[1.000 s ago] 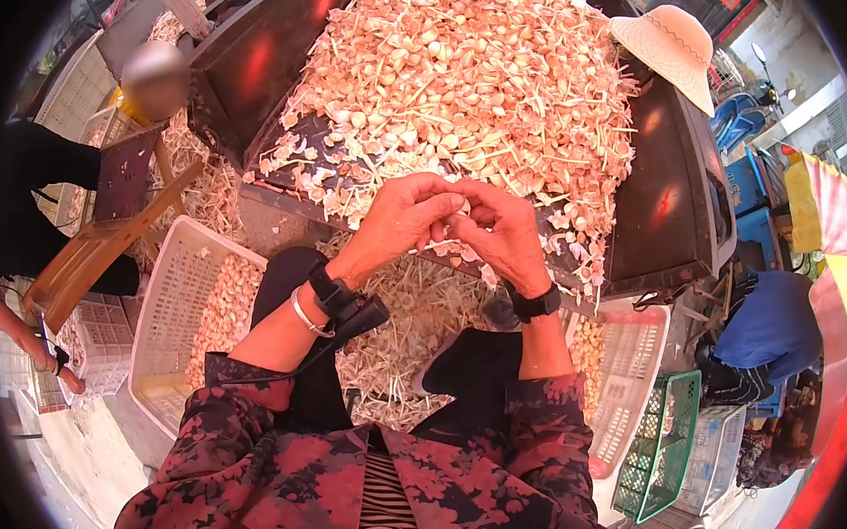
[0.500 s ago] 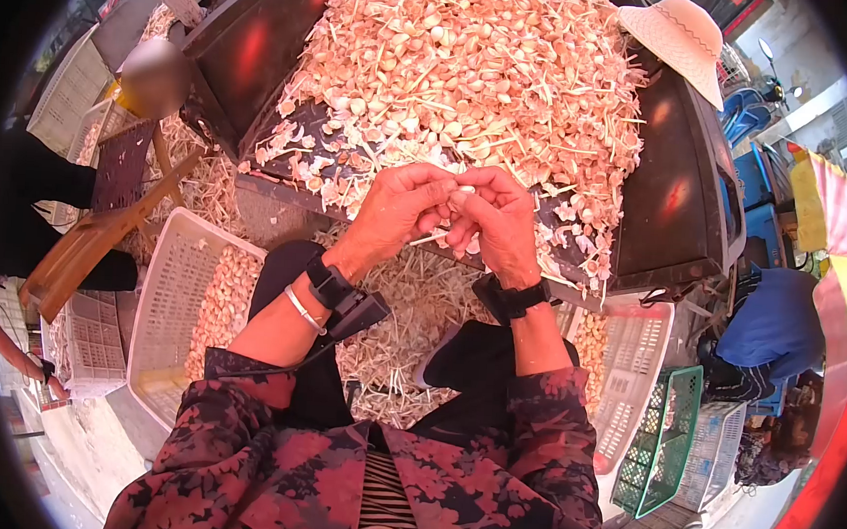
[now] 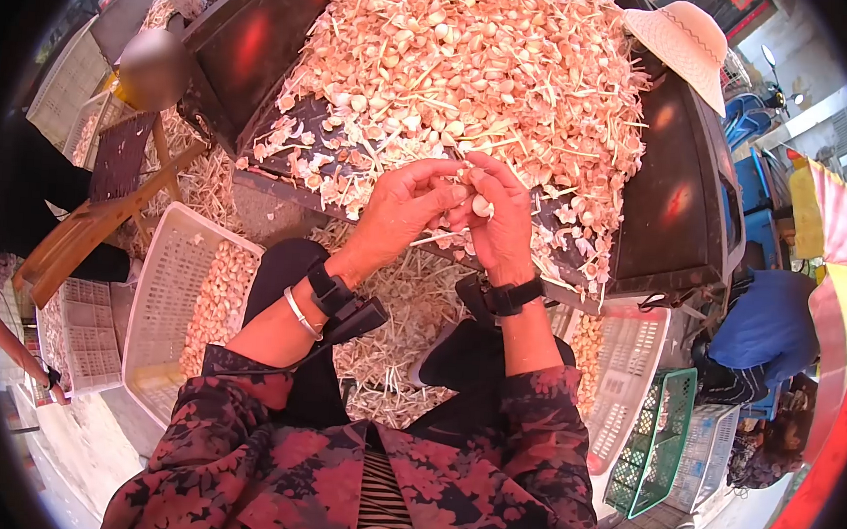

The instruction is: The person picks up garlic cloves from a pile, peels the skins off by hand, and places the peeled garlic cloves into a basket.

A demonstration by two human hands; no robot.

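Fingertip handling, apparently mid-separation: right hand point(image 3: 506, 223) pinching pale clove point(image 3: 482, 207), left hand point(image 3: 400, 207) curled close, grip contents unclear, by pile's point(image 3: 454, 82) near edge. Needs steady, light fingertip control.

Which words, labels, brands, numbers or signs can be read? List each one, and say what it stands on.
None can be read.
Red panel, upper right edge: any lettering is too small and blurred.
Blue box, right: any marking is too blurred.
Green crate: no lettering can be made out.
Straw hat: no lettering visible.
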